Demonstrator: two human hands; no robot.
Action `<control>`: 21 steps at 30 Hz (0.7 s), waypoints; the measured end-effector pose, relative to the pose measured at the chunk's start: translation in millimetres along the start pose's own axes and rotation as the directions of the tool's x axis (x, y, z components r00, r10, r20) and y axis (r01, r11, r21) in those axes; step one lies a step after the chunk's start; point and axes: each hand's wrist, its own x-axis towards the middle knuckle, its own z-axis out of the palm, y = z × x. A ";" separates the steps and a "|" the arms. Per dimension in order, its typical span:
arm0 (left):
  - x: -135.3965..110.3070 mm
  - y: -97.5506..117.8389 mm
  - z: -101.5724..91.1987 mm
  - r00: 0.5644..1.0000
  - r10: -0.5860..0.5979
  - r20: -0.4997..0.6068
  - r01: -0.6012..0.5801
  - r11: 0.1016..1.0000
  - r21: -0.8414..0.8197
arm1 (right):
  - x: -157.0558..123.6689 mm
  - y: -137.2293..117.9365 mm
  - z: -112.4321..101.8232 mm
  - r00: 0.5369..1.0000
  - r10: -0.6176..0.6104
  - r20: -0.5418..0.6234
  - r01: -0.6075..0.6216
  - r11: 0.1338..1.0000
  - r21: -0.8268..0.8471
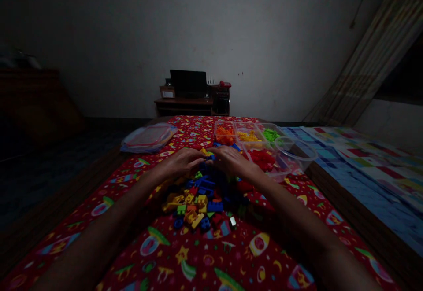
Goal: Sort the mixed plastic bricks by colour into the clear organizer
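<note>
The room is dark, so the fingertips are hard to see. The left hand [180, 161] and right hand [231, 160] meet over the far end of a pile of bricks [198, 198]. I cannot tell if either grip is closed on a brick. Past the right hand, clear tubs hold orange bricks [224, 135], yellow bricks [247, 137], green bricks [271, 134] and red bricks [262, 159]. Lids [148, 138] lie past the left hand.

Brick pile [198, 200] as landmark. Beyond it, right: row of sorting tubs [264, 143] blocks reach; empty clear bowl [297, 150] just beside them. Beyond left: stacked lids [148, 138], well apart. Cloth [205, 260] nearer than pile open. Both forearms flank pile.
</note>
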 end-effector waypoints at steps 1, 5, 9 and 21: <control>0.3 -1.2 0.7 1.000 -0.002 -0.002 0.002 1.000 0.012 | 0.0 -3.4 9.3 0.999 -0.040 0.017 0.040 0.999 0.019; -0.3 -2.9 -0.5 1.000 -0.019 -0.005 0.019 1.000 0.012 | -0.7 4.3 19.7 0.999 -0.030 0.034 0.027 0.997 0.069; -2.5 1.6 -3.7 1.000 -0.020 -0.011 0.020 1.000 -0.002 | -0.2 26.1 -11.1 0.997 0.064 -0.041 -0.059 0.992 0.107; -3.3 13.2 -4.0 0.999 0.032 -0.028 -0.033 0.999 -0.029 | -69.3 123.1 -95.2 0.606 0.688 -0.400 -0.788 0.588 -0.183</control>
